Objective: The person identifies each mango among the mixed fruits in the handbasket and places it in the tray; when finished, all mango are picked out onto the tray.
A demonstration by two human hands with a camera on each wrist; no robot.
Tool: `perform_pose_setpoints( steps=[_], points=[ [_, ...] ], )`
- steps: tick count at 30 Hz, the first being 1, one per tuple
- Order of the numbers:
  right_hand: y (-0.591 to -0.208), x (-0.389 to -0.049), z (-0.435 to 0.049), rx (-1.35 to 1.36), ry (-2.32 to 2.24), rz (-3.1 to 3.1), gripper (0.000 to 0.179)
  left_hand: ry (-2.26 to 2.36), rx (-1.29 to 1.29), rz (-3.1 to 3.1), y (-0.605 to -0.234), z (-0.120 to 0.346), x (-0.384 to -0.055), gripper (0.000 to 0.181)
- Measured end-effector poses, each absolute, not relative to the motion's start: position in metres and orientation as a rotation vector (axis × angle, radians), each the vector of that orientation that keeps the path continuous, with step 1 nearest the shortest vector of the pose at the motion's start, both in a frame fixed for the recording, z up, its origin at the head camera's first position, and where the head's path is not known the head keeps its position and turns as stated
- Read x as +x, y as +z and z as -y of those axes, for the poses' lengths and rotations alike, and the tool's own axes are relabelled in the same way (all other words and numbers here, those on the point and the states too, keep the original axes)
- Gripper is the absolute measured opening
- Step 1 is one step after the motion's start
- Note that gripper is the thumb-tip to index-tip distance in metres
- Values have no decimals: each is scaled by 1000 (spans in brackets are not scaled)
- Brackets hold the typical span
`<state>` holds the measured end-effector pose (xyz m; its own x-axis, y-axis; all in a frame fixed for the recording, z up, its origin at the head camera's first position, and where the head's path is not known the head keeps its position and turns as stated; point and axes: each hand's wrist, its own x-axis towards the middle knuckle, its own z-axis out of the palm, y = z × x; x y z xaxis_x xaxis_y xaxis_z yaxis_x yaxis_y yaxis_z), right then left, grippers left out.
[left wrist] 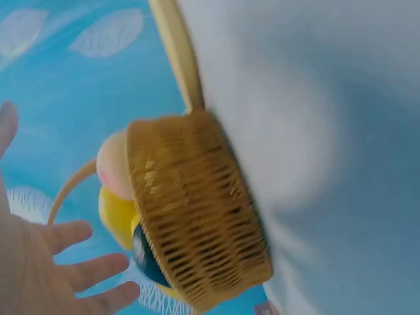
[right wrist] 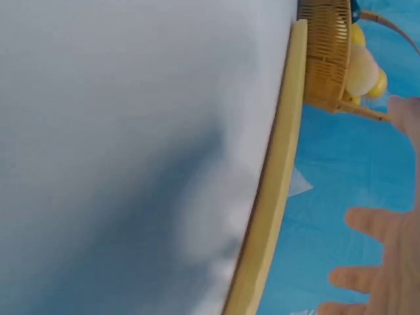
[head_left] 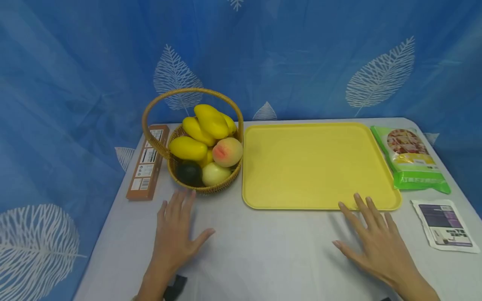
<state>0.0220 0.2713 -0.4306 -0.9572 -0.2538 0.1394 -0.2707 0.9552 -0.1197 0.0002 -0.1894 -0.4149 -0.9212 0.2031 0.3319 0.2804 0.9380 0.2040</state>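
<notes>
My left hand (head_left: 175, 234) hovers with fingers spread just in front of a wicker basket (head_left: 222, 184), holding nothing. Inside the basket lie several yellow mangoes (head_left: 188, 148), a peach (head_left: 227, 152), a pale green round fruit (head_left: 215, 174) and a dark green fruit (head_left: 189, 173). My right hand (head_left: 380, 246), also spread and holding nothing, is at the near right edge of a yellow tray (head_left: 316, 167). The left wrist view shows the basket's woven side (left wrist: 197, 210) beside the left fingers (left wrist: 98, 272). In the right wrist view the tray's rim (right wrist: 275, 177) runs past the right fingers (right wrist: 371, 223).
A long brown box (head_left: 148, 163) with white labels lies left of the basket. Right of the tray is a green food packet (head_left: 412, 161), with a white and purple packet (head_left: 446, 225) nearer. A blue leaf-patterned cloth (head_left: 293, 58) hangs behind the white table (head_left: 271, 251).
</notes>
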Motion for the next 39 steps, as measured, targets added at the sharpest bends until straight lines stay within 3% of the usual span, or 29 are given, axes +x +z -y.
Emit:
perform_pose_setpoints(
  steps=[8, 15, 29, 39],
  points=[
    [-413, -6, -252, 631, 440, 2768, 82, -781, -213, 2500, -401, 203, -43, 96],
    [-407, -41, -221, 932, 659, 2666, 66, -979, -46, 2481, -418, 207, -77, 109],
    [-355, -135, -122, 1271, 862, 2508, 70, -1219, 35, 2402, -450, 214, -88, 108],
    [-333, -189, -67, 1391, 931, 2526, 62, -1502, 37, 2364, -464, 217, -93, 107]
  ],
)
